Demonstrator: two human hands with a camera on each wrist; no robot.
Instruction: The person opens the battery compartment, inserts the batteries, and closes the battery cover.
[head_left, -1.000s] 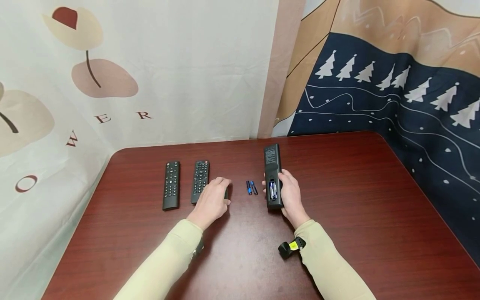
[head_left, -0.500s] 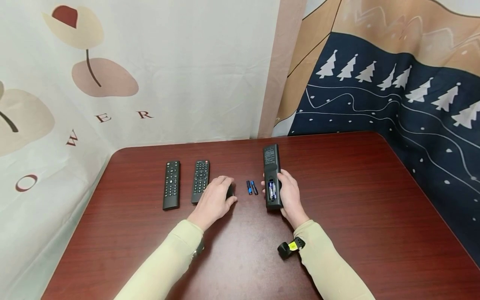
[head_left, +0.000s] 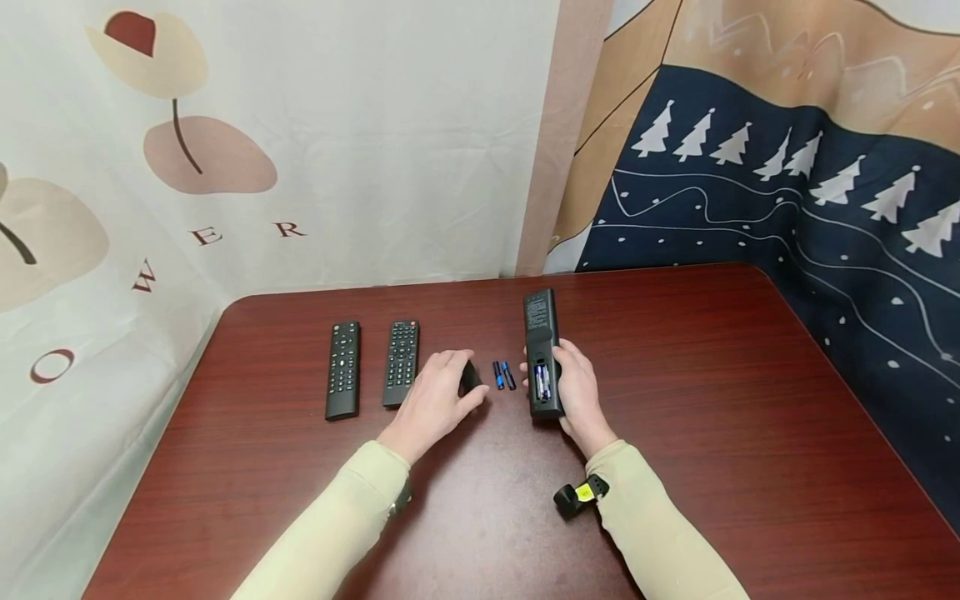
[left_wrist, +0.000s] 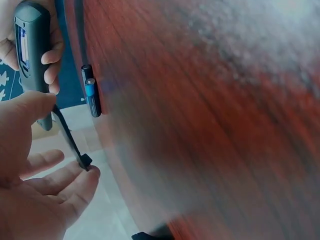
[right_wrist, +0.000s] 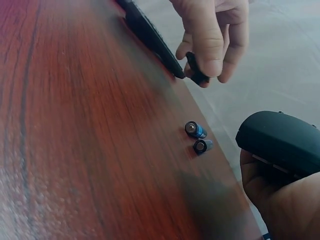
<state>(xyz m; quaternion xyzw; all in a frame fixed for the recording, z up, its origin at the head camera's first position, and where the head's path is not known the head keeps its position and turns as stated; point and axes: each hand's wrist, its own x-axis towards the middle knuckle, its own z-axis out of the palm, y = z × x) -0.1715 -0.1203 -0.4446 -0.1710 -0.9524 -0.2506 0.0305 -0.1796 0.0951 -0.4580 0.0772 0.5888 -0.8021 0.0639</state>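
My right hand (head_left: 581, 390) grips a black remote control (head_left: 537, 325) raised off the table, its back facing me. The battery compartment (head_left: 543, 382) near its lower end is uncovered, with silvery batteries inside. To the left, my left hand (head_left: 429, 402) pinches a thin black battery cover (head_left: 470, 379) between thumb and fingertips. In the left wrist view that cover (left_wrist: 69, 136) is seen edge-on, with a small tab at one end. Two blue-and-black batteries (head_left: 503, 376) lie side by side on the table between the hands.
Two more black remotes lie button side up at the left: one farther out (head_left: 342, 371), the other (head_left: 401, 362) right beside my left hand. The reddish-brown table (head_left: 690, 375) ends at hanging cloths (head_left: 390, 167) behind and to the right.
My left hand has moved a little to the right with the battery cover, turning it so more shows. The right hand and its remote have shifted very slightly left.
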